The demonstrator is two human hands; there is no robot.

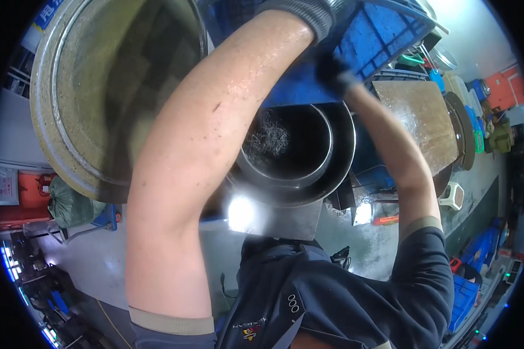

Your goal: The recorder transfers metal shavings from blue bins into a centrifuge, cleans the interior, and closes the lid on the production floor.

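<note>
My left arm reaches far up across the view. Only the grey glove cuff and a bit of my left hand (339,8) show at the top edge, beside a blue plastic crate (390,36), with its fingers out of sight. My right hand (333,74), in a dark glove and smeared by motion, is at the crate's near side; its fingers cannot be made out. The crate stands tilted over a round dark metal drum (342,145). Inside the drum lies a tangle of thin, shiny metal shavings (268,139).
A large round metal lid (46,136) stands raised at the left. Right of the drum is a worn brown board (419,116), with a white stool (452,196) below it. A green bag (73,203) sits at the far left. The floor shines wet.
</note>
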